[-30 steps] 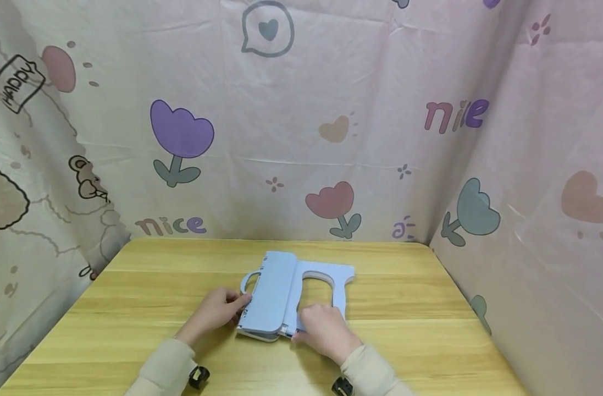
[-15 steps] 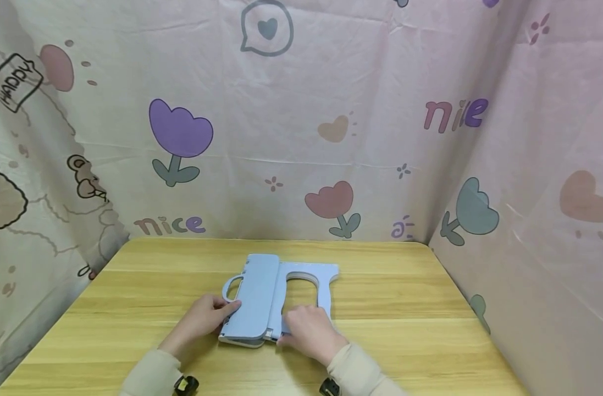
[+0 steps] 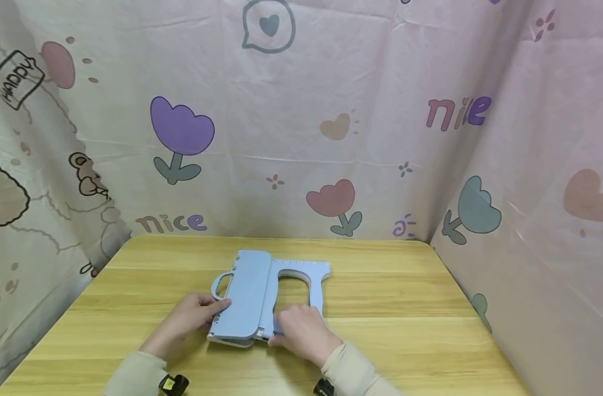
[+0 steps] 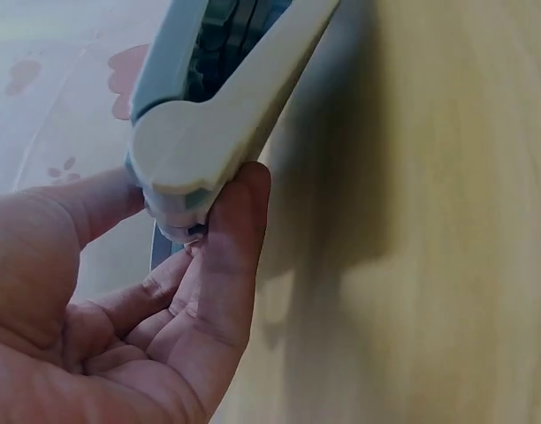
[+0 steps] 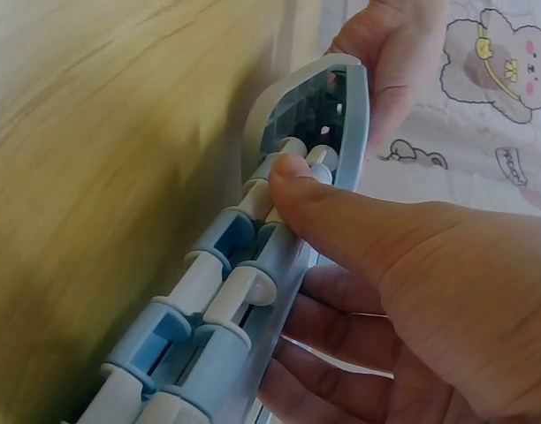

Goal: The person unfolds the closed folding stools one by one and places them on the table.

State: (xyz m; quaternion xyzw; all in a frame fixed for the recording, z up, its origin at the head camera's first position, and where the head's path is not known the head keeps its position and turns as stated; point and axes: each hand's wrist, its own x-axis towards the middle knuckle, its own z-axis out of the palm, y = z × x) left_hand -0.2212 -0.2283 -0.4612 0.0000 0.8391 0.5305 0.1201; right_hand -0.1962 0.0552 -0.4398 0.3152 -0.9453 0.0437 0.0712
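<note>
A light-blue plastic folding stool point(image 3: 248, 291), partly folded, lies at the middle of the wooden table. It has a curved carry handle on its left side and a leg frame with an arched opening on its right. My left hand point(image 3: 189, 316) pinches the stool's left edge, thumb above and fingers beneath; in the left wrist view a white panel point(image 4: 209, 141) angles away from the blue one. My right hand point(image 3: 303, 334) grips the near end of the leg frame. In the right wrist view my thumb presses on a row of blue and white hinge knuckles point(image 5: 222, 274).
The wooden table point(image 3: 400, 297) extends on both sides of the stool. A patterned curtain point(image 3: 261, 165) with flowers and lettering hangs along its back and sides. A small black device point(image 3: 174, 384) is strapped at each wrist.
Both hands and the stool have slid left across the table, further in the first half second than in the second. The grip of each hand looks the same.
</note>
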